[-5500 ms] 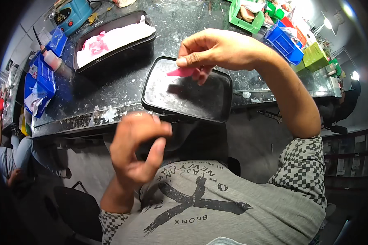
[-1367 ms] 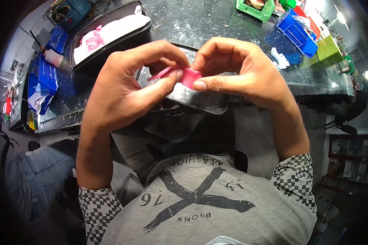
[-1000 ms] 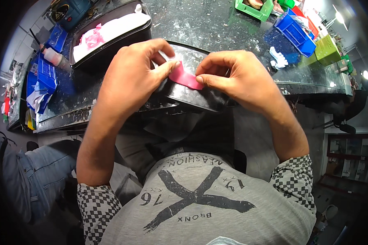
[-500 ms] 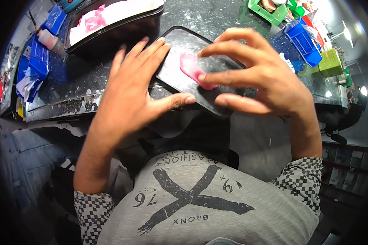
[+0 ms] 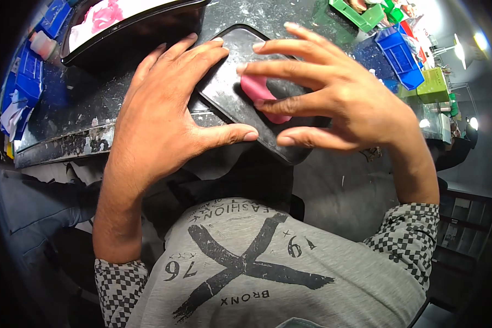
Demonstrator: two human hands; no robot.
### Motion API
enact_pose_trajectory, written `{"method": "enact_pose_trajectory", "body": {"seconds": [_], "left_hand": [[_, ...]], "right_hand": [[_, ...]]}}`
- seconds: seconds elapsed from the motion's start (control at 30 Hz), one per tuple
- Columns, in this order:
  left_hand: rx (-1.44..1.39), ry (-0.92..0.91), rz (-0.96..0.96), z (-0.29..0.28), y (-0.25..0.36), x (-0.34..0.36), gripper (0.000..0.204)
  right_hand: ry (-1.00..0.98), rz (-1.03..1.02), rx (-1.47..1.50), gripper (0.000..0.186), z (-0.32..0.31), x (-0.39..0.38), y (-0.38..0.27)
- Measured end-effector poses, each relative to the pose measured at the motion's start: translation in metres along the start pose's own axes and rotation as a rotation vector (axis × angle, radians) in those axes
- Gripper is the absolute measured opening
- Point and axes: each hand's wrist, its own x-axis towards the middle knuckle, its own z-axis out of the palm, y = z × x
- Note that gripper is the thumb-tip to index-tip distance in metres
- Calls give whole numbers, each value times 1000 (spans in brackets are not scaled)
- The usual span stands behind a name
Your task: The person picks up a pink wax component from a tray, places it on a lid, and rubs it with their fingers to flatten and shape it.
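Note:
A flat black tray [image 5: 224, 90] with rounded corners and a raised rim lies on the worktable, its near corner jutting past the table's front edge. On it lies a smooth pink lump [image 5: 255, 87], soft-looking, of a material I cannot tell. My left hand [image 5: 167, 104] is open, fingers stretched along the tray's left side, two fingertips on the rim and the thumb tip at the near rim. Over the tray's right half, my right hand [image 5: 333, 93] spreads its fingers. Two of its fingertips touch the lump, which is partly hidden beneath them; the thumb stays apart from it.
Beyond my left hand stands a black bin [image 5: 136, 27] with pink scraps on white lining. Blue bins [image 5: 30, 71] and a small bottle [image 5: 42, 45] are at left. A green bin [image 5: 355, 15], a blue bin [image 5: 399, 57] and a yellow-green box [image 5: 433, 86] stand at right.
My right hand's fingers have spread wider and shifted slightly over the pink lump, which lies a little nearer to me on the tray. My left hand stays at the tray's side. The view has shifted.

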Motion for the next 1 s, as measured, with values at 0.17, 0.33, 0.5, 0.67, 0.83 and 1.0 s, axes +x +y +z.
{"method": "enact_pose_trajectory", "body": {"seconds": [0.17, 0.33, 0.5, 0.67, 0.83, 1.0], "left_hand": [[24, 12, -8, 1, -2, -1, 99], [16, 4, -25, 1, -2, -4, 100], [13, 7, -33, 1, -1, -4, 100], [14, 9, -25, 0, 0, -4, 100], [10, 13, -22, 1, -1, -3, 100], [19, 25, -21, 2, -1, -3, 100]], "right_hand": [[39, 4, -95, 38, -6, 7, -4], [67, 14, -155, 37, -19, 10, -7], [51, 8, -110, 37, -10, 8, -1], [77, 16, -112, 40, -3, 9, -4], [66, -10, -143, 46, 2, 10, -2], [132, 10, -177, 47, -5, 13, -2]]}}
